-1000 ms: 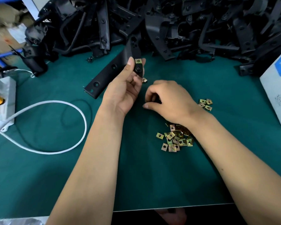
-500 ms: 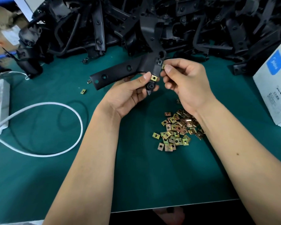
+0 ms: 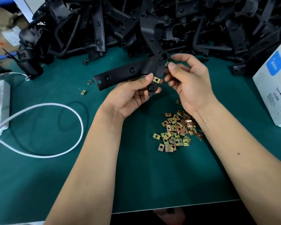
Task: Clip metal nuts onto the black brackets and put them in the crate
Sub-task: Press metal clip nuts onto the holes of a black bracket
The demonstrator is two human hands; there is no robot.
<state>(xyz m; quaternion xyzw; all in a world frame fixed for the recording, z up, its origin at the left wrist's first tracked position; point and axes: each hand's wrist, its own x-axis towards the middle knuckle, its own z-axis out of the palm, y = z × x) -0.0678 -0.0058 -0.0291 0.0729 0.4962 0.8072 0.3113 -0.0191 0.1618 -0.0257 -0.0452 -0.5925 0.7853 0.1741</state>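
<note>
My left hand (image 3: 133, 98) grips a black bracket (image 3: 128, 73) above the green table, thumb pressed near a brass clip nut (image 3: 156, 79) that sits clipped on the bracket's lower tab. My right hand (image 3: 190, 83) pinches a second metal nut (image 3: 167, 64) between thumb and forefinger, right at the bracket's right edge beside a round hole. A pile of several loose brass nuts (image 3: 177, 132) lies on the table below my right wrist. No crate is in view.
A big heap of black brackets (image 3: 152, 21) fills the back of the table. A white cable (image 3: 55, 130) loops at the left. A white box (image 3: 274, 88) stands at the right. Two stray nuts (image 3: 83, 92) lie left of the held bracket.
My right hand rose from the table with a nut and brought it to the bracket's right edge. My left hand turned the bracket so that its long arm points left.
</note>
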